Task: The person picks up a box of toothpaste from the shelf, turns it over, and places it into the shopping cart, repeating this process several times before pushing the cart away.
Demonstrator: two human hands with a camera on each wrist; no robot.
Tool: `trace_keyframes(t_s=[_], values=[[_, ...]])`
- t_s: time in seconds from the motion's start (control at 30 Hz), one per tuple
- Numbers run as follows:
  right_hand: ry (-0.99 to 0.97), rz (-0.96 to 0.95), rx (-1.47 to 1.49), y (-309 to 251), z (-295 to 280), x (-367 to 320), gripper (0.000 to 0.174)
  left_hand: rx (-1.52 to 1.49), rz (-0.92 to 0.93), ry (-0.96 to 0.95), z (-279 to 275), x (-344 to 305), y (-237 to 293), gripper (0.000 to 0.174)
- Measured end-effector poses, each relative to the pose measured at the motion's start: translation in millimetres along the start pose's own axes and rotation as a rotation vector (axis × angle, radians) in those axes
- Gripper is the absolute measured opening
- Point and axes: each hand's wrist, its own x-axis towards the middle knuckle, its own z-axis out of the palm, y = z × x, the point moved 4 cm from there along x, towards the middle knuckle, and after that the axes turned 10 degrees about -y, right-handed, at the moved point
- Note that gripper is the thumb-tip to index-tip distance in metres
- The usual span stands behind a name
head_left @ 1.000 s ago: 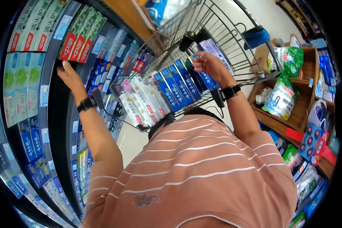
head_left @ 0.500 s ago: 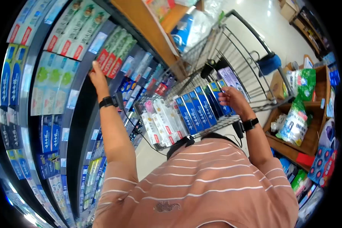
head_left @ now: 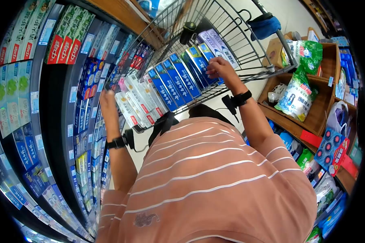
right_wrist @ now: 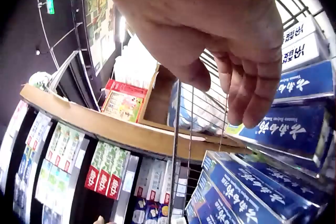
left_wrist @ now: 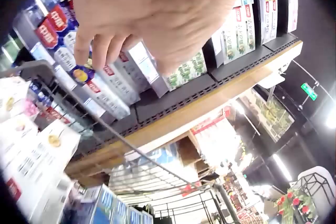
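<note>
In the head view the left hand (head_left: pixel 109 106), partly blurred, hangs between the shelf and the cart's near-left corner, fingers loosely extended and empty. The left wrist view shows that hand (left_wrist: pixel 152 16) in front of shelved toothpaste boxes (left_wrist: pixel 107 95). The right hand (head_left: pixel 224 73) is over the cart (head_left: pixel 247 74), fingertips bent loosely beside the upright blue boxes (head_left: pixel 178 77). In the right wrist view its fingers (right_wrist: pixel 247 98) hang by a blue box (right_wrist: pixel 289 127); whether they touch it I cannot tell. White boxes (head_left: pixel 136 101) lie left of the blue ones, purple-and-white boxes (head_left: pixel 219 46) beyond.
Tall shelves of toothpaste, with red-and-green boxes (head_left: pixel 69 36) near the top, line the left. A wooden display (head_left: pixel 324 89) holding detergent bags (head_left: pixel 298 99) stands right. A dark bottle-like object (head_left: pixel 187 32) and a blue cloth-like item (head_left: pixel 265 27) are at the cart.
The left hand has come away from the shelf's red-and-green boxes, down and towards the cart. The right hand stays by the blue boxes, and the head view has shifted.
</note>
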Motion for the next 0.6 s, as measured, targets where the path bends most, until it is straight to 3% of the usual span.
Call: trace_keyframes(t_s=[0.07,0.1,0.17,0.4,0.6], values=[[-0.074,0.012,-0.096,7,11,4,0.025,-0.010,-0.077,-0.245,17,-18,-42,0.060],[-0.116,0.018,-0.143,14,18,6,0.025,-0.056,-0.122,-0.376,24,-39,-19,0.061],[-0.168,0.056,-0.214,25,31,11,0.023,0.025,-0.199,-0.556,36,-54,-37,0.061],[-0.231,0.045,-0.357,38,74,1,0.027,0.042,-0.216,-0.562,38,-80,-33,0.059],[-0.250,0.076,-0.372,50,98,-11,0.025,0.021,-0.192,-0.575,24,-83,-69,0.065]])
